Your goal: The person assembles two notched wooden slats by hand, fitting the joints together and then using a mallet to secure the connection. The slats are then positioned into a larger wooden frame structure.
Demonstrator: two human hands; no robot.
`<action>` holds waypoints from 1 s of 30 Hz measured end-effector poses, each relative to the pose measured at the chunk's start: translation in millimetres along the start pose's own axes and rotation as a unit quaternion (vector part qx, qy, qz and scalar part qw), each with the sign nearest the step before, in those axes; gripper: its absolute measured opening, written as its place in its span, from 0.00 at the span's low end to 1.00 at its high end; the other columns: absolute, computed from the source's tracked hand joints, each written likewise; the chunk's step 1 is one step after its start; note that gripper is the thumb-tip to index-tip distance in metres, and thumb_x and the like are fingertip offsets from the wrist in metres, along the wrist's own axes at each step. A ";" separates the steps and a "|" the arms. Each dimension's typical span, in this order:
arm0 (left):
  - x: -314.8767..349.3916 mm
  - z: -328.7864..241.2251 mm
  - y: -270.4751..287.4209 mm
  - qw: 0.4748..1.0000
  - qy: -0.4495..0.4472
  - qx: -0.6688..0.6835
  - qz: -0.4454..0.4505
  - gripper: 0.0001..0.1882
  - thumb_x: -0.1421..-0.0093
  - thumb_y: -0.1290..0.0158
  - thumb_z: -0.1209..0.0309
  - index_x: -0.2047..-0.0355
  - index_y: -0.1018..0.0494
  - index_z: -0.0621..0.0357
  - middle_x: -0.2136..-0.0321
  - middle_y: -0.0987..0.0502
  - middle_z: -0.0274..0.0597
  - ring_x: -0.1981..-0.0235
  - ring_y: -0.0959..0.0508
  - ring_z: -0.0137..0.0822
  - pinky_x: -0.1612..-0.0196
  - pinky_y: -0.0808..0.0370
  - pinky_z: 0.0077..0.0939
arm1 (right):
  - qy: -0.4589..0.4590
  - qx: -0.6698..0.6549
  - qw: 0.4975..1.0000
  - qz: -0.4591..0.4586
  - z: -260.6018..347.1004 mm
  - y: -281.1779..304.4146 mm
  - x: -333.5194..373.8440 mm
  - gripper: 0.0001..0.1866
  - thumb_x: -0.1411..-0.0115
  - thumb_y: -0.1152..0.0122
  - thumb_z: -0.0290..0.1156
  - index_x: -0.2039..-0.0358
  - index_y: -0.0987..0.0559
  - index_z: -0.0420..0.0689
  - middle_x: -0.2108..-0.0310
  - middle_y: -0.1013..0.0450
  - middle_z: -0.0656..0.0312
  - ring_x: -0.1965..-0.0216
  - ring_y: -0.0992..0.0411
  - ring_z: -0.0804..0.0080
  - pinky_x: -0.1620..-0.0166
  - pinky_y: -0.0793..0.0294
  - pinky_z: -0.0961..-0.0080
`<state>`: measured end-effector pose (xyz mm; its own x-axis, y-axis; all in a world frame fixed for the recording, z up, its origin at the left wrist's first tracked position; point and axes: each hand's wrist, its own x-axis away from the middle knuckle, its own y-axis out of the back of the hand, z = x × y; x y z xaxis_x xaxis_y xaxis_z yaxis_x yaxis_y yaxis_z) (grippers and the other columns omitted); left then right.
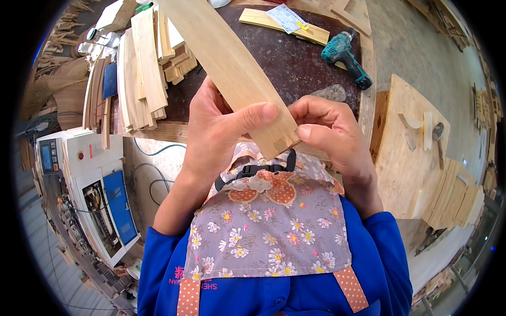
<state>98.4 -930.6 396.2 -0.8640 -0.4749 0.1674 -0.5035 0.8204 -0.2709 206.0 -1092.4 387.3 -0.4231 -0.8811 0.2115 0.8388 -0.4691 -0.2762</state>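
A long, flat wooden board (232, 63) slants from the top of the view down to just above my apron. My left hand (224, 118) grips it near its lower end, thumb lying across the face and fingers behind. At the board's right lower corner, my right hand (332, 129) pinches with thumb and forefinger against the edge. Whether a small piece sits between those fingertips cannot be made out. A darker square patch shows on the board's face near that end.
The dark worktable (263, 47) carries a teal cordless drill (342, 55), a pale wood strip (258, 19) with a paper sheet (287, 18), and stacked boards (142, 63) at left. A plywood table (403, 121) holding a hammer (438, 134) stands right. A white-and-blue machine (95, 179) stands left.
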 end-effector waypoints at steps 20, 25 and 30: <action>-21.8 28.3 23.0 1.000 0.020 -0.020 -0.002 0.29 0.51 0.34 0.68 0.55 0.37 0.65 0.65 0.24 0.43 0.68 0.20 0.30 0.70 0.20 0.23 | -0.207 0.200 0.923 -0.256 -79.2 95.4 53.8 0.15 0.40 0.44 0.38 0.63 0.30 0.39 0.81 0.33 0.64 0.81 0.34 0.77 0.73 0.33 0.77; -16.6 26.0 19.3 0.999 0.012 -0.031 0.002 0.29 0.51 0.34 0.68 0.54 0.38 0.66 0.65 0.24 0.44 0.68 0.20 0.30 0.71 0.19 0.23 | -0.073 0.084 0.988 -0.108 17.4 45.6 90.6 0.33 0.45 0.38 0.55 0.55 0.30 0.36 0.78 0.32 0.66 0.81 0.36 0.83 0.77 0.36 0.85; -14.7 25.3 21.2 0.999 0.018 -0.030 0.003 0.29 0.50 0.35 0.68 0.54 0.38 0.66 0.65 0.24 0.44 0.67 0.20 0.30 0.71 0.19 0.23 | -0.203 0.145 0.968 -0.024 62.3 27.2 92.6 0.35 0.46 0.38 0.57 0.54 0.28 0.35 0.76 0.31 0.66 0.79 0.35 0.82 0.76 0.34 0.84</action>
<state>100.2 -914.3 364.0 -0.8657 -0.4590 0.1997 -0.4958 0.8412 -0.2158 211.0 -1183.0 457.7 -0.3443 -0.7343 0.5850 0.9071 -0.4209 0.0055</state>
